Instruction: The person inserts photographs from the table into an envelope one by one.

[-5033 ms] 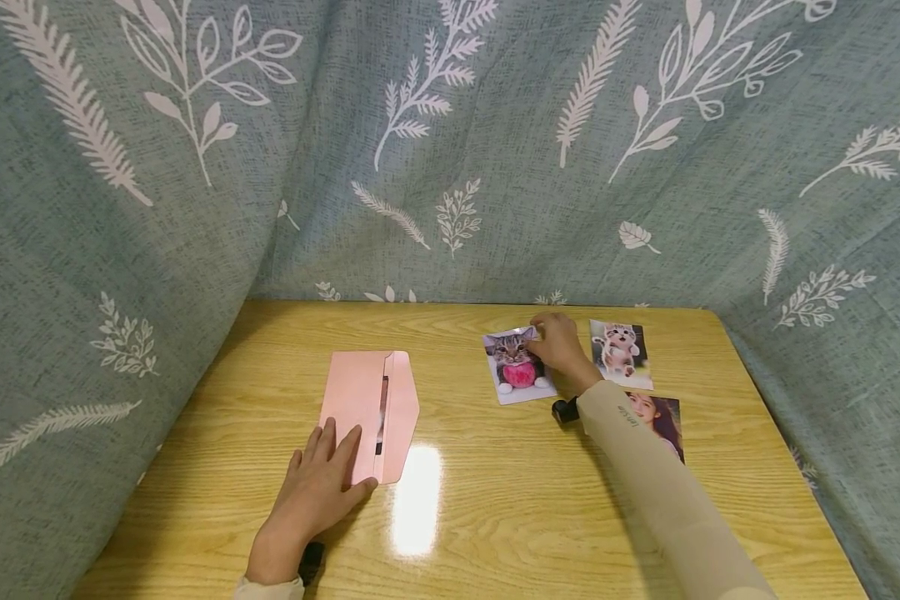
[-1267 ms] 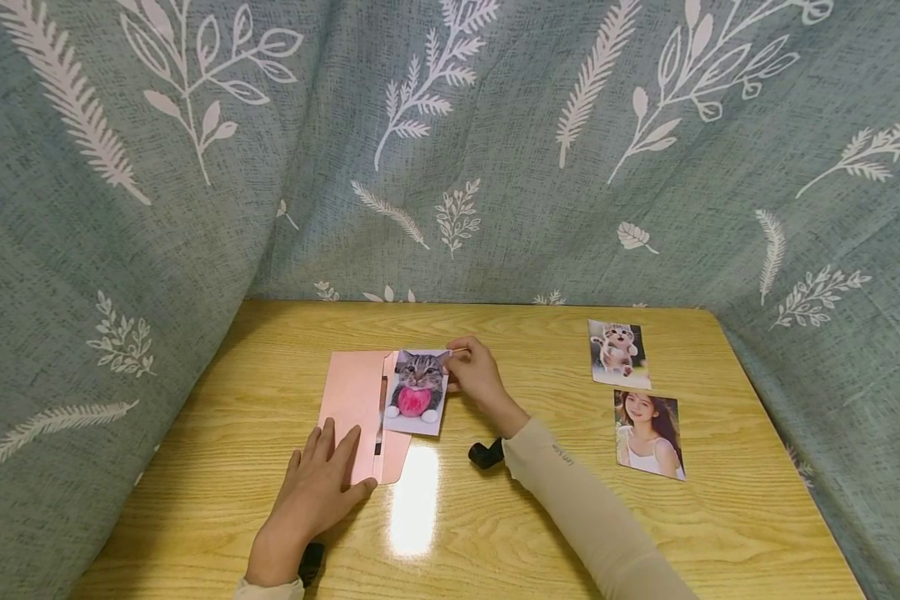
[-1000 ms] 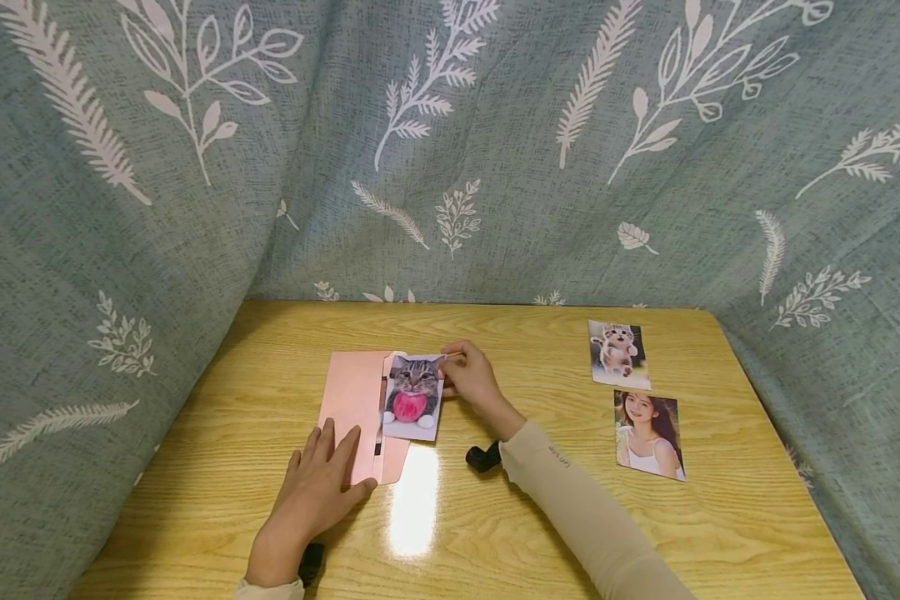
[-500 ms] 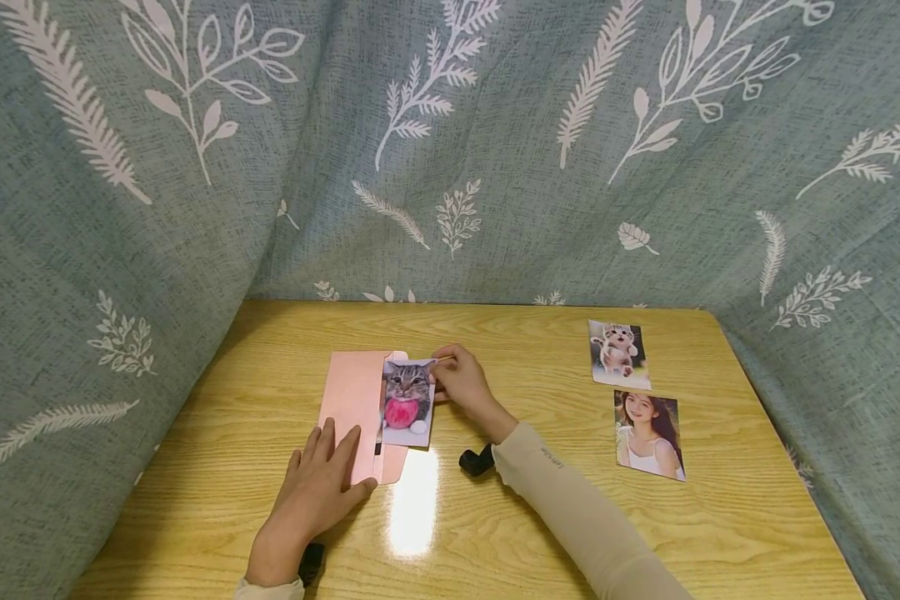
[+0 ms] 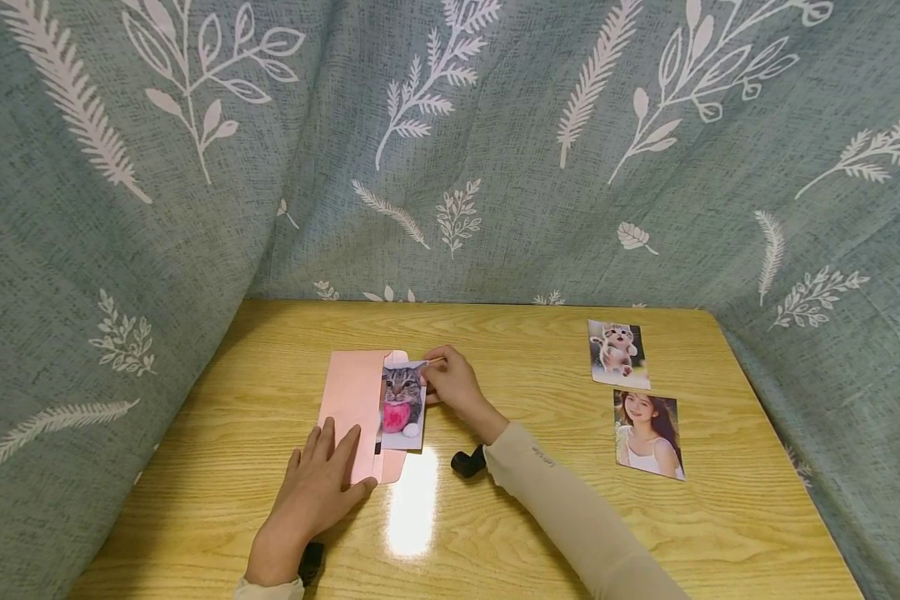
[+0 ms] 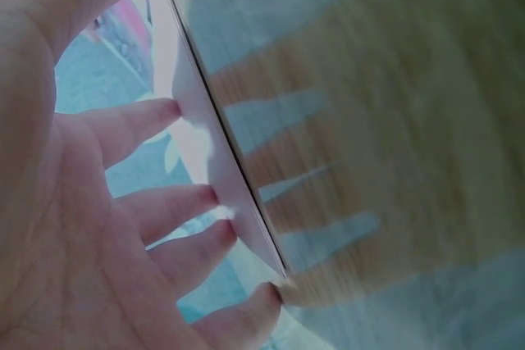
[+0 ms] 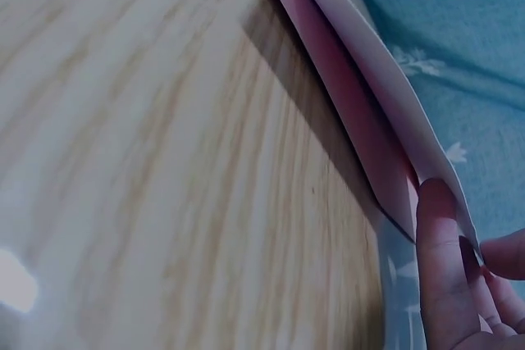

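Note:
A pink envelope [image 5: 345, 383] lies on the table with its flap unfolded to the right. My left hand [image 5: 311, 487] rests on its lower left part, fingers spread and fairly straight; the left wrist view shows these fingertips touching the envelope [image 6: 234, 186]. My right hand [image 5: 453, 385] pinches the upper right corner of a photo [image 5: 401, 408] of a tabby cat with a pink heart-like thing. The photo's left side is hidden in the envelope's opening, the rest over the flap. In the right wrist view, the photo [image 7: 385, 71] tilts above the flap [image 7: 340, 92], thumb and fingers at its edge.
Two more photos lie at the right of the wooden table [image 5: 525, 517]: a kitten photo [image 5: 618, 354] and, below it, a photo of a person in white [image 5: 648, 435]. A grey-green curtain [image 5: 495, 167] with white leaves hangs behind and along both sides.
My right hand has brought the cat photo left from beside the other photos to the envelope, then slid its left side into the opening. My left hand has stayed in place.

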{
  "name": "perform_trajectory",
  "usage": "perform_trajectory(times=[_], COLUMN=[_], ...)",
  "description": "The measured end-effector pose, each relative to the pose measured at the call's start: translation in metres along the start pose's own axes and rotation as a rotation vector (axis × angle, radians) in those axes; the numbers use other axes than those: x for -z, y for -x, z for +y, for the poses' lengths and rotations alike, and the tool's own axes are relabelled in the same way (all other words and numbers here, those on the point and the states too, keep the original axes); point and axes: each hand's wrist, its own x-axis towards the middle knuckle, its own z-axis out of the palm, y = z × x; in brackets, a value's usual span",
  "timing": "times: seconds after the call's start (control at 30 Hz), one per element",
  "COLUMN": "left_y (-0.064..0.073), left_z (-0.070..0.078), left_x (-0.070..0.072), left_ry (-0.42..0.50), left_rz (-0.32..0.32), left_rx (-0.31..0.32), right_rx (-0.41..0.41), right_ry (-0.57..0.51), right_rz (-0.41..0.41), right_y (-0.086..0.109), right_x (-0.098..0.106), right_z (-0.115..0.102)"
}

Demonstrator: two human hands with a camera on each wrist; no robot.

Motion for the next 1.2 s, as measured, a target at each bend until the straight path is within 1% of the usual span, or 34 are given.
perform_trajectory(times=[0.33, 0.67, 0.97, 1.2], left_y=[0.0, -0.001, -0.001, 0.0], left_z=[-0.001, -0.002, -0.002, -0.002], left_x=[-0.001, -0.001, -0.001, -0.002], left_ry=[-0.01, -0.013, -0.018, -0.027], left_rz=[0.007, 0.012, 0.014, 0.018], left_rx=[-0.002, -0.005, -0.004, -0.007], right_rx=[-0.008, 0.002, -0.003, -0.003], right_ry=[0.009, -0.004, -0.034, 0.027], right_rz=[-0.006, -0.011, -0.02, -0.008], right_y=[0.003, 0.002, 0.005, 0.007], right_x=[-0.011, -0.018, -0.025, -0.023], right_z=[0.0, 0.003, 0.002, 0.002])
